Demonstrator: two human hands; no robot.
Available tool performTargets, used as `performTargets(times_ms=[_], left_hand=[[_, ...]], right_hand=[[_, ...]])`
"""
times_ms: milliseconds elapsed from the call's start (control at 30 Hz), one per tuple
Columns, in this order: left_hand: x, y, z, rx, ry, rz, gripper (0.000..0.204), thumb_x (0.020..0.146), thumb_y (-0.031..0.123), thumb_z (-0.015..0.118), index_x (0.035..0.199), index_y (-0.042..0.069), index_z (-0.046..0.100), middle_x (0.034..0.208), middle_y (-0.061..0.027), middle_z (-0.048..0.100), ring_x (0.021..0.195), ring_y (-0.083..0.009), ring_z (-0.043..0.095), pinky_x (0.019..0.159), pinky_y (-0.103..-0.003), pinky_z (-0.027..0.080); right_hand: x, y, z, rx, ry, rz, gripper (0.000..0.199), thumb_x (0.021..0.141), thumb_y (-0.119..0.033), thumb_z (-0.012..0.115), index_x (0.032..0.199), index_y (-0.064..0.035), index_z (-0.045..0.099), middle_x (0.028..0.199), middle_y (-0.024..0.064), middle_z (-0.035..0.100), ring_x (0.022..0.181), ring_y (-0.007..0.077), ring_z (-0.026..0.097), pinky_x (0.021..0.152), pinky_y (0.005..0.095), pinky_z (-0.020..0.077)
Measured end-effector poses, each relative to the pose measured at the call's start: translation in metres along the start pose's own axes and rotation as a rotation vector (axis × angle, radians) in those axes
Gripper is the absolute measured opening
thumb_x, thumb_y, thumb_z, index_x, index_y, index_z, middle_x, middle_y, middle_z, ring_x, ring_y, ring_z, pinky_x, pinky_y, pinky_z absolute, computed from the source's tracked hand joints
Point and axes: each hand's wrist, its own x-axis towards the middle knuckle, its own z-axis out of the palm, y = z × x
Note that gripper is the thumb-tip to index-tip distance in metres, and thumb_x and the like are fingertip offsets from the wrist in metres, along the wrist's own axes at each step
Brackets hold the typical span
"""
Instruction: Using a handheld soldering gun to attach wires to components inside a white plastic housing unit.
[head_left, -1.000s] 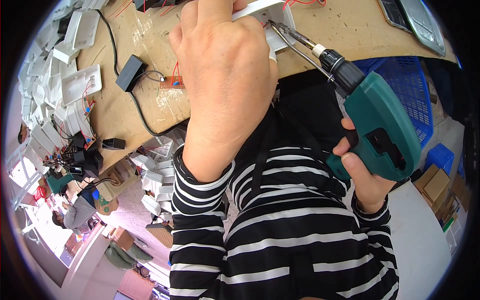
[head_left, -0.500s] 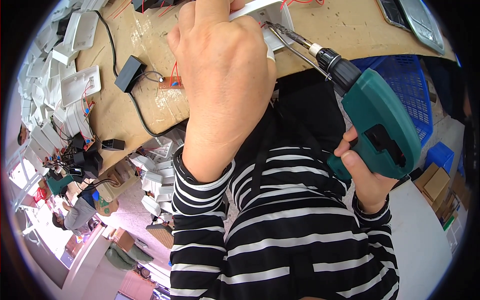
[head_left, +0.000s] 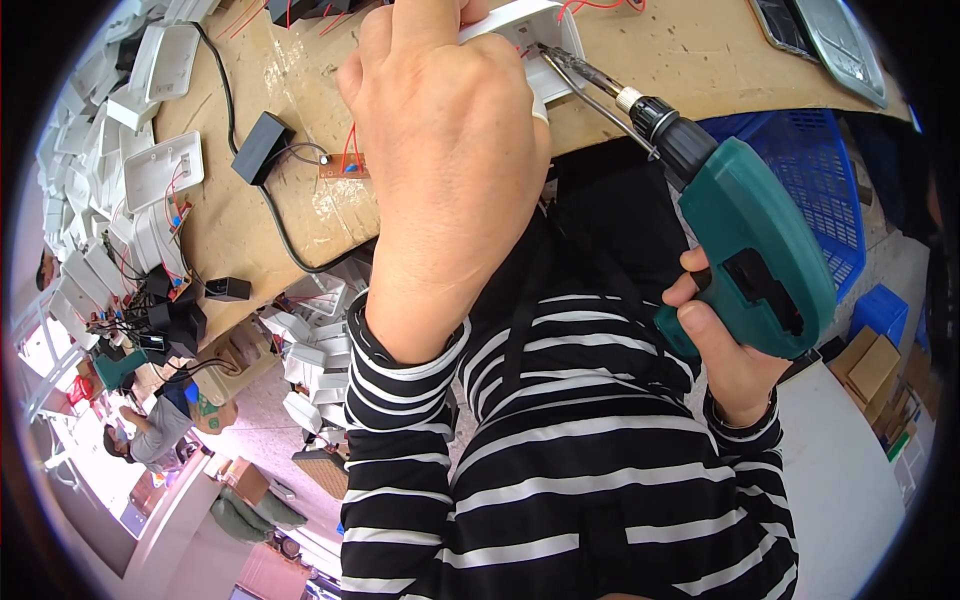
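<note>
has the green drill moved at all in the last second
Barely. The green drill in the right hand keeps its bit at the white casing on the workbench edge; any shift is too slight to give a direction.

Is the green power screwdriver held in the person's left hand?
No. The right hand grips the green power screwdriver, while the left hand holds the white plastic housing on the table.

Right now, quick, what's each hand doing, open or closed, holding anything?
Left hand: closed on the white plastic housing at the bench edge.
Right hand: closed around the green electric screwdriver.
</note>
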Motion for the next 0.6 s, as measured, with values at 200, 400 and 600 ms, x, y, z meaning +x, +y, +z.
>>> performTargets(times_ms=[200, 400, 600], left_hand=[[0.0015, -0.0003, 0.0025, 0.009, 0.002, 0.005, 0.011, 0.066, 0.005, 0.062, 0.074, -0.001, 0.061, 0.097, -0.0104, 0.057, 0.091, -0.0265, 0.054, 0.078, -0.039, 0.035], [0.0010, 0.0002, 0.0018, 0.018, 0.002, 0.012, 0.011, 0.066, 0.005, 0.062, 0.074, -0.001, 0.061, 0.097, -0.0104, 0.057, 0.091, -0.0266, 0.054, 0.077, -0.038, 0.036], [0.0008, -0.0006, 0.0018, 0.027, 0.003, 0.014, 0.011, 0.066, 0.005, 0.062, 0.074, -0.002, 0.062, 0.097, -0.0105, 0.057, 0.090, -0.0266, 0.054, 0.077, -0.038, 0.037]], right_hand=[[-0.0004, 0.0001, -0.0007, 0.007, -0.030, -0.015, 0.048, 0.073, -0.001, 0.064, 0.117, 0.0033, 0.045, 0.102, 0.0188, 0.057, 0.073, 0.0205, 0.059, 0.064, 0.0292, 0.0506], [0.0002, 0.0007, -0.0016, -0.001, -0.066, -0.045, 0.049, 0.073, 0.000, 0.064, 0.118, 0.0032, 0.044, 0.103, 0.0198, 0.056, 0.073, 0.0208, 0.059, 0.063, 0.0288, 0.0505], [0.0014, -0.0010, -0.0027, -0.058, -0.079, -0.033, 0.047, 0.073, 0.001, 0.063, 0.116, 0.0034, 0.046, 0.100, 0.0180, 0.057, 0.072, 0.0205, 0.059, 0.063, 0.0295, 0.0502]])
